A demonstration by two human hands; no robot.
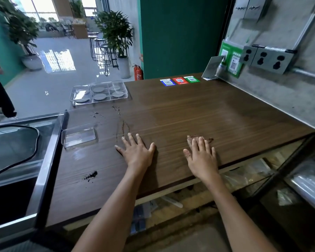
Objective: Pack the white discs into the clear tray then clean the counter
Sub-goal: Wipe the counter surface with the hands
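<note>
Dark wood counter (189, 115): the left hand (137, 151) lies flat, fingers spread, while the right hand (201, 155) presses a stained cloth (194, 138) with straight fingers. Wiping sideways could smear the brown streaks (123, 126) or scatter the dark crumbs (91, 175). At the far edge, the clear tray (73, 99) holds six white discs (100, 96) across its compartments.

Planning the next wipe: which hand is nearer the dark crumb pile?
Left. The left hand lies just right of and beyond the dark crumb pile; the right hand is farther right.
</note>
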